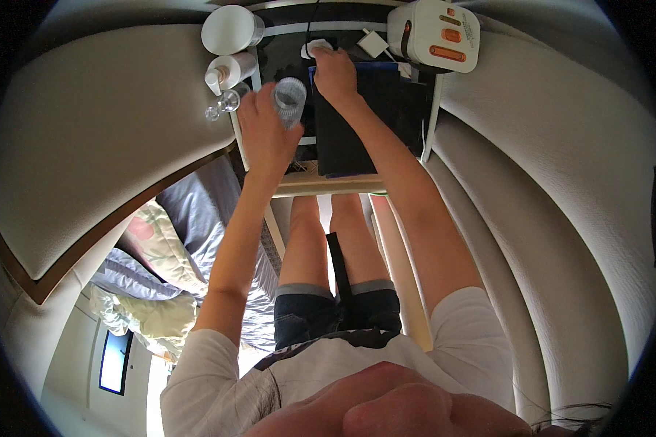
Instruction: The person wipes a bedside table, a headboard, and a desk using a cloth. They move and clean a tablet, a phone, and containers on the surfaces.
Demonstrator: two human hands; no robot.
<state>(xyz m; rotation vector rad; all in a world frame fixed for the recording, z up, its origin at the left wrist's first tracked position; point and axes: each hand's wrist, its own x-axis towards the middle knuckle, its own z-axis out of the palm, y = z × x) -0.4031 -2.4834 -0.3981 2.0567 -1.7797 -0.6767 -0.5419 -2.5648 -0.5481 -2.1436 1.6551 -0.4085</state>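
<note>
My left hand (268,128) is around a clear ribbed cup (290,101) at the left part of a black-topped bedside table (284,63). The cup tilts between my fingers and thumb. At the back of the table, the fingers of my right hand (336,76) close on a small white item (318,47), possibly a folded wipe; its exact kind is unclear. A thin black cable (308,34) runs down to it. Under my right wrist lies a flat black folder or notebook (382,120) with a blue edge.
Along the left edge stand a white round-lidded jar (228,30), a white pump bottle (227,72) and a clear glass bottle (227,104). A white charger (372,43) and a white box-shaped appliance (434,35) are at the back right. Padded panels (525,120) flank the table.
</note>
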